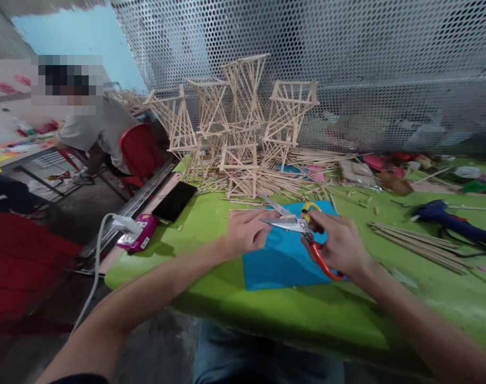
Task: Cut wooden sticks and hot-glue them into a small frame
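My right hand [341,245] is closed around the red and yellow handles of a pair of scissors [294,223], whose blades are spread and point left. My left hand [246,230] is curled just beside the blade tips; what it pinches, if anything, is hidden. Both hands hover over a blue mat [283,261] lying on the green table [210,290].
Several open frames glued from wooden sticks [243,122] stand behind on a heap of loose sticks. A stick bundle [419,242] and a blue glue gun [446,220] lie right. A black phone [174,201] and pink device [141,233] lie left. Another person sits far left.
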Motion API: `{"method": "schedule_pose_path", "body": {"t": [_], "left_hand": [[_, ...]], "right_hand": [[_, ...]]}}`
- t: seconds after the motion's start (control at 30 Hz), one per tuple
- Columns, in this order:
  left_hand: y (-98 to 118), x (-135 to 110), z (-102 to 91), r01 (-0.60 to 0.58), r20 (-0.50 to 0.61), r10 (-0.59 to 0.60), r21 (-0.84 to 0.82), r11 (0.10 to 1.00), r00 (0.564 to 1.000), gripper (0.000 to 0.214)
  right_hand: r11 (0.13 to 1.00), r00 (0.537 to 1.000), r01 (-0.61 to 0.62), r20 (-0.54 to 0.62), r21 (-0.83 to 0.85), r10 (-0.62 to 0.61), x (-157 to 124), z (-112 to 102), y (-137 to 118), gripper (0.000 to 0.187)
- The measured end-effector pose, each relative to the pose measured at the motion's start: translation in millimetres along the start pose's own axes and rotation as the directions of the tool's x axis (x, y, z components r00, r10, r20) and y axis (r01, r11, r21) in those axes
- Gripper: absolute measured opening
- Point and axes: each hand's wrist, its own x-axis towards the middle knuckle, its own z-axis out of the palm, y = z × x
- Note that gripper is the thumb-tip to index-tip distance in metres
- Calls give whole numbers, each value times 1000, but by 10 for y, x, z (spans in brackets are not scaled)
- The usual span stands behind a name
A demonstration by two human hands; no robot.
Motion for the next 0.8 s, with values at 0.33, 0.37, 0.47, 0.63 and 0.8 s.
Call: {"method": "schedule_pose_path", "body": {"t": [0.33, 0.37, 0.47, 0.63, 0.8], "left_hand": [[-40, 17, 13, 146, 143, -136, -59, 988, 980, 27], [-57, 10, 17, 124, 135, -113, -73, 990, 984, 25], [-104, -24, 25, 74, 112, -59, -136, 988, 992, 22], [-138, -60, 24, 88, 186, -57, -167, 982, 981, 24], [-144, -71, 67, 30, 153, 3, -212, 977, 988, 22]], "right_hand": [[999, 999, -34, -8, -2, 34, 54, -1, 62, 25], [999, 999, -32, -13, -12, 32, 53, 7, 80, 25], [999, 999, -30, -27, -21, 29, 55, 18, 110, 22], [999, 996, 33, -82, -28, -35, 89, -5, 65, 29], [998, 993, 52, -100, -42, -56, 90, -5, 25, 39]]}}
